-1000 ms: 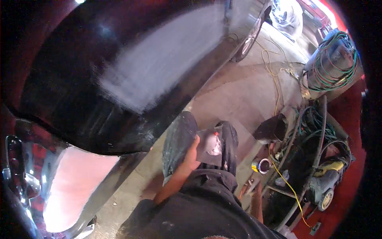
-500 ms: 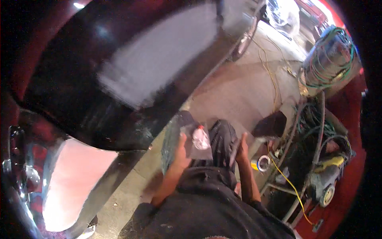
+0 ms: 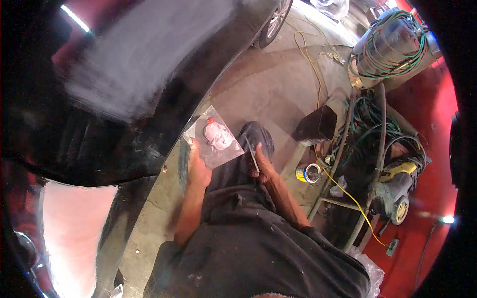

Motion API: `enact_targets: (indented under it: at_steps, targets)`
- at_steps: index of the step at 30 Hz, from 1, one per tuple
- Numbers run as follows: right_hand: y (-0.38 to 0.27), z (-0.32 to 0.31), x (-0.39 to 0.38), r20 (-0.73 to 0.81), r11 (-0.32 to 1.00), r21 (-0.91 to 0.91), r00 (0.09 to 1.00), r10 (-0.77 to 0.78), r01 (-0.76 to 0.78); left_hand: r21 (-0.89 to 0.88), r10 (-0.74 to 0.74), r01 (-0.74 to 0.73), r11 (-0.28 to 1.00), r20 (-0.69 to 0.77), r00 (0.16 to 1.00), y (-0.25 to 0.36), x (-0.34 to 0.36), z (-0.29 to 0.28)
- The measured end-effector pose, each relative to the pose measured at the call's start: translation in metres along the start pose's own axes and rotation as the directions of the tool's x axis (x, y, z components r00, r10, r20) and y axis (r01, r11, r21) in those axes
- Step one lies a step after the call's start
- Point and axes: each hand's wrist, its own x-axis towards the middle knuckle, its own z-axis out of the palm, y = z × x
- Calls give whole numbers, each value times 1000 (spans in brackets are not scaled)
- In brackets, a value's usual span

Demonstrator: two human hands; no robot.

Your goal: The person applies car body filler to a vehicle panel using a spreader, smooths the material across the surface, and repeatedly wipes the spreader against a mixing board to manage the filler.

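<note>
My left hand point(image 3: 199, 167) holds a thin square mixing board point(image 3: 219, 156) by its left edge. On it sits a lump of pale pink paste point(image 3: 218, 137) with a red blob point(image 3: 210, 120) at its top. My right hand point(image 3: 263, 166) grips a thin flat spreader point(image 3: 253, 155) upright, just right of the board, over my dark trousers. To the left, the black car body point(image 3: 129, 149) has a grey sanded patch point(image 3: 154, 54) and a pink filled patch point(image 3: 74, 231) lower down. An open can point(image 3: 307, 173) with a yellow label stands right of my right hand.
On the right stand a metal cylinder point(image 3: 385, 47) with coiled green hoses and a metal frame point(image 3: 343, 200) with hoses and a yellow-black wheeled machine point(image 3: 400, 186), beside a red surface point(image 3: 435, 144). Yellow cords point(image 3: 315, 74) cross the concrete floor point(image 3: 248, 89) near the car wheel point(image 3: 273, 22).
The board has moved up and left, tilted, in my left hand. My right hand has come from down at my right side to beside the board with the spreader. The view has shifted.
</note>
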Motion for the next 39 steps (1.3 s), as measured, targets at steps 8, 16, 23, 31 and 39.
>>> enact_targets:
  at_steps: [8,16,23,31,39]
  targets:
    - [-26,18,-14,-8,968,30,968,-249,249,2,77,-77,997,-51,996,0,-13,-1]
    - [-58,16,-15,31,881,254,908,-419,398,-14,68,-68,998,-14,998,5,-15,2]
    - [-74,29,-31,64,867,299,898,-435,399,-8,74,-74,997,-31,997,1,-12,-1]
    - [-78,51,-58,22,851,301,889,-457,430,84,215,-202,976,-216,952,-2,-7,11]
    - [-74,98,-62,-10,904,251,935,-355,346,769,483,-539,345,347,804,-15,4,-6]
